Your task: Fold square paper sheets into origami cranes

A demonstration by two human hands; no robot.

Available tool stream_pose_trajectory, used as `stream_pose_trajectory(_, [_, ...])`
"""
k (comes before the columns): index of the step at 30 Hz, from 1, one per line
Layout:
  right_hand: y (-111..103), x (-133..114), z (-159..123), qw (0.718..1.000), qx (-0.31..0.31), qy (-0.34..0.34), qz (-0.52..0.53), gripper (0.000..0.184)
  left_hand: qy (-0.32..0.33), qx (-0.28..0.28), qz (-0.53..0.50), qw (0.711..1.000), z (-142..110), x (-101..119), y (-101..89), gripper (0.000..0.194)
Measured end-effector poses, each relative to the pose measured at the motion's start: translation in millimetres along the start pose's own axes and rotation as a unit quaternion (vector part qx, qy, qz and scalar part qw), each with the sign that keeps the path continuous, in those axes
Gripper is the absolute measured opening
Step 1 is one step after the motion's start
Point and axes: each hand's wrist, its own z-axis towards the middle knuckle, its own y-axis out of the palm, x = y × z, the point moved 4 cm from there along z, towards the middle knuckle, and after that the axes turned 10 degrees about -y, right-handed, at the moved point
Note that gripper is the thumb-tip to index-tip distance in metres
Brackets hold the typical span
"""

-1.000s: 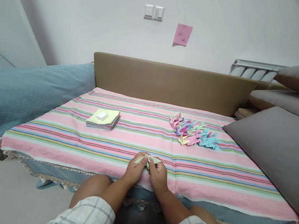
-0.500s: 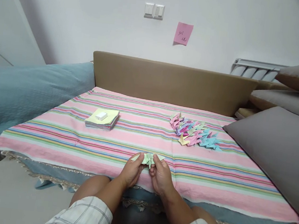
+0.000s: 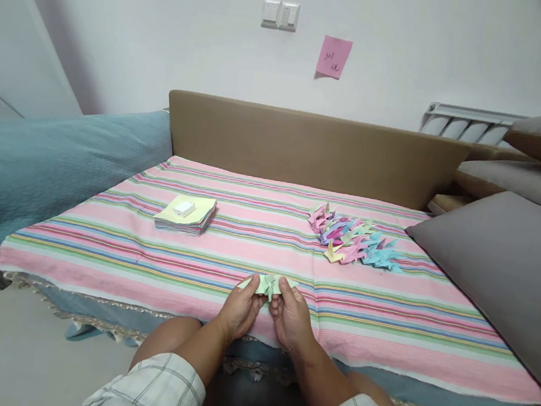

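A pale green origami crane (image 3: pixel 269 286) is stretched between my two hands, just above the front of the striped cloth. My left hand (image 3: pixel 241 308) pinches one wing, thumb on top. The other wing is pinched in the same way by my right hand (image 3: pixel 293 316). Between the thumbs the folded middle of the paper shows, while parts of the wings are hidden by the fingers. Beyond my right hand lies a pile of folded paper cranes (image 3: pixel 352 238) in pink, purple, yellow, green and blue.
To the left, a stack of square paper (image 3: pixel 185 218) bears a small white box-like object (image 3: pixel 184 209). Grey cushions (image 3: pixel 502 268) crowd the right side. A brown backrest (image 3: pixel 306 148) runs along the rear, and a blue-covered armrest (image 3: pixel 70 160) bounds the left.
The view has shifted very slightly. Both hands keep their grip on the green crane, whose middle looks slightly more spread between the thumbs.
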Motion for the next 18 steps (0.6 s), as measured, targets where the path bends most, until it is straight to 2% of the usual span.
stream_pose_trajectory(3, [-1.6,-6.0,1.7,0.999,-0.001,-0.022,0.025,0.036,0.010,-0.014,-0.014,1.000,0.2,0.8,-0.5,0.037])
stream_pose_trajectory(6, [-6.0,-10.0,4.0,0.999,0.012,-0.014,0.046,0.035,0.002,-0.025,-0.039,0.999,1.1,1.3,-2.6,0.035])
stream_pose_trajectory(13, [-12.7,-11.7,10.3,0.999,0.023,-0.012,0.040,0.032,-0.023,-0.012,-0.074,0.997,2.4,3.5,-10.3,0.022])
stream_pose_trajectory(15, [-15.8,-16.1,12.5,0.998,0.033,-0.051,0.005,0.033,-0.019,0.011,-0.069,0.997,2.1,2.9,-12.0,0.020])
stream_pose_trajectory(18, [-22.6,-32.1,11.4,0.974,0.051,-0.190,-0.112,0.032,0.001,0.060,-0.058,0.997,1.2,1.4,-13.8,0.020])
